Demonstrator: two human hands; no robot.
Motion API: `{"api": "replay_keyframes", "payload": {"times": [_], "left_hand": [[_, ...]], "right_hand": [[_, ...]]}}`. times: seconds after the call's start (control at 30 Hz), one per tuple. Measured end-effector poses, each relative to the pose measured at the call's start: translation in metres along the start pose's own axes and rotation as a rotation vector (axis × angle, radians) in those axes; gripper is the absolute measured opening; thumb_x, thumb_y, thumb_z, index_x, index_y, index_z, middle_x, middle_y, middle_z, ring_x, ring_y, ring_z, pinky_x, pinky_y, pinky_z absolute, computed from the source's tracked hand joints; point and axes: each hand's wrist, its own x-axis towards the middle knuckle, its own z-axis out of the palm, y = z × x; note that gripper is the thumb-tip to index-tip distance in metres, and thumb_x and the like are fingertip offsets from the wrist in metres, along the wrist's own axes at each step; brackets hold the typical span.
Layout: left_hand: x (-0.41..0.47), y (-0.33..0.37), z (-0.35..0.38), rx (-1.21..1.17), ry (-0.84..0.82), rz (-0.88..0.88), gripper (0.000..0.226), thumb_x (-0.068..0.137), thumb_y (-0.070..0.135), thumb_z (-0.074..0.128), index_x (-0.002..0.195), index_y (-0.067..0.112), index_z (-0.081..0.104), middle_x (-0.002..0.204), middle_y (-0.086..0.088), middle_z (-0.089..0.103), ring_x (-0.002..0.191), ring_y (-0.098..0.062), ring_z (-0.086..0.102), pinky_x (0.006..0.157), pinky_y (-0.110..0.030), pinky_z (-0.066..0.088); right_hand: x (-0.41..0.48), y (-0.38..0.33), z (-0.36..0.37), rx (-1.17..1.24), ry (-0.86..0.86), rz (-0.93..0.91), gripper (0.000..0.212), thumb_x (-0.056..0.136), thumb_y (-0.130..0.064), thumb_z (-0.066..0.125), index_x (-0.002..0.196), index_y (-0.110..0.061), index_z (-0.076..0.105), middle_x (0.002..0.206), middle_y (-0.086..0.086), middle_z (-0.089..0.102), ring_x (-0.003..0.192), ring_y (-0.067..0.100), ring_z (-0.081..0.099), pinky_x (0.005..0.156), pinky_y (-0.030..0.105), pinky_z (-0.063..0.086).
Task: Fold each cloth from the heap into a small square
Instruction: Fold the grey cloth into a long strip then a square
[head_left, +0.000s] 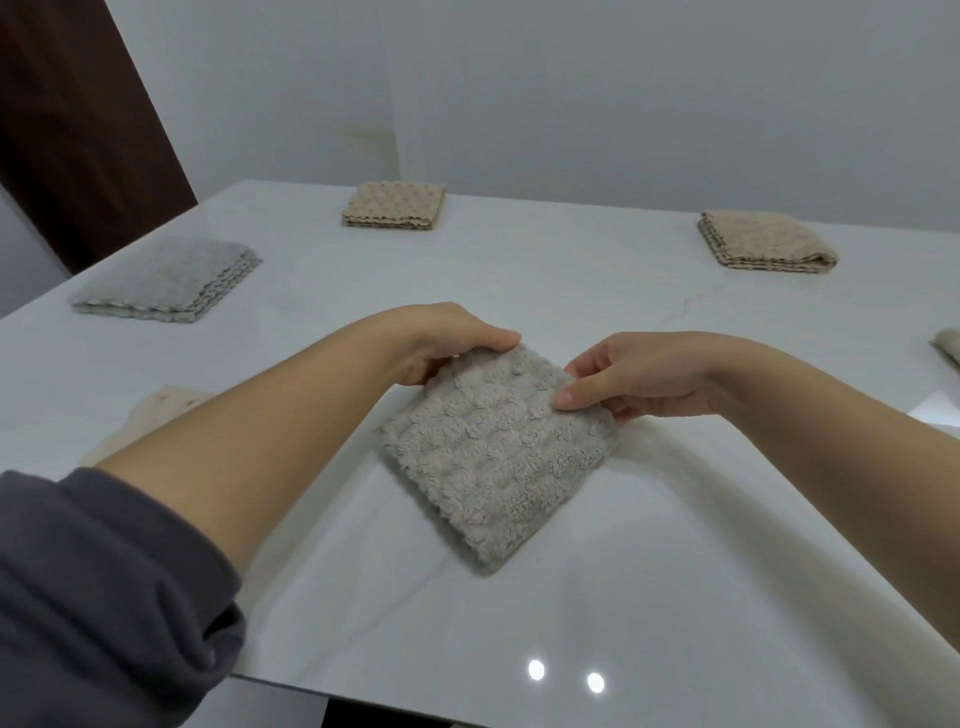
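Head | left hand (447, 343): fingers grip cloth (498, 467) far corner | right hand (644, 384): fingers pinch right corner

white table (675, 597) | grey folded cloth (166, 280) left | beige cloth (395, 205) (folded) far edge

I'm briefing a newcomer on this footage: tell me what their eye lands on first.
The fluffy cloth at the white table's middle, folded square, left hand and right hand pinching its far edge. Around it lie folded squares set apart: a grey cloth far left, a beige cloth at the back, a second beige cloth back right.
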Motion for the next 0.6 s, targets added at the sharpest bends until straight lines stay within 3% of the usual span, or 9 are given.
{"api": "replay_keyframes", "payload": {"times": [0.13, 0.27, 0.37, 0.47, 0.6], "left_hand": [[0.001, 0.003, 0.011, 0.236, 0.144, 0.127, 0.047, 0.097, 0.050, 0.043, 0.113, 0.010, 0.062, 0.111, -0.005, 0.066, 0.099, -0.023, 0.064, 0.093, -0.036, 0.049], [0.008, -0.001, 0.024, 0.553, 0.379, 0.335, 0.032, 0.100, 0.041, 0.039, 0.094, 0.013, 0.053, 0.090, -0.003, 0.057, 0.085, -0.022, 0.054, 0.072, -0.033, 0.040], [0.013, -0.011, 0.022, 0.497, 0.501, 0.462, 0.020, 0.099, 0.036, 0.047, 0.100, 0.017, 0.050, 0.075, 0.002, 0.055, 0.071, -0.017, 0.053, 0.060, -0.032, 0.038], [0.016, -0.018, 0.024, 0.459, 0.496, 0.520, 0.017, 0.098, 0.037, 0.050, 0.102, 0.020, 0.048, 0.067, -0.001, 0.058, 0.064, -0.019, 0.056, 0.063, -0.036, 0.047], [0.016, -0.014, 0.027, 0.363, 0.491, 0.586, 0.017, 0.097, 0.038, 0.050, 0.104, 0.022, 0.049, 0.075, -0.002, 0.064, 0.074, -0.019, 0.062, 0.073, -0.038, 0.051]], "right_hand": [[0.000, -0.001, 0.001, 0.021, -0.044, -0.037, 0.018, 0.092, -0.020, 0.061, 0.107, -0.010, 0.063, 0.106, 0.007, 0.069, 0.095, 0.020, 0.064, 0.096, 0.037, 0.048], [0.004, -0.002, 0.002, 0.030, -0.032, 0.015, 0.025, 0.093, -0.025, 0.061, 0.112, -0.009, 0.064, 0.108, 0.010, 0.070, 0.096, 0.023, 0.064, 0.096, 0.040, 0.048], [0.003, -0.001, 0.004, -0.038, -0.045, 0.087, 0.033, 0.090, -0.036, 0.064, 0.111, -0.010, 0.068, 0.095, 0.003, 0.070, 0.082, 0.015, 0.062, 0.081, 0.033, 0.050], [0.002, -0.002, 0.007, -0.151, -0.055, 0.145, 0.028, 0.089, -0.041, 0.064, 0.099, -0.016, 0.069, 0.077, -0.004, 0.062, 0.062, 0.009, 0.052, 0.060, 0.023, 0.039], [0.001, 0.001, 0.002, -0.045, -0.084, 0.075, 0.031, 0.079, -0.043, 0.075, 0.096, -0.017, 0.069, 0.091, 0.001, 0.068, 0.079, 0.014, 0.059, 0.066, 0.024, 0.042]]}}
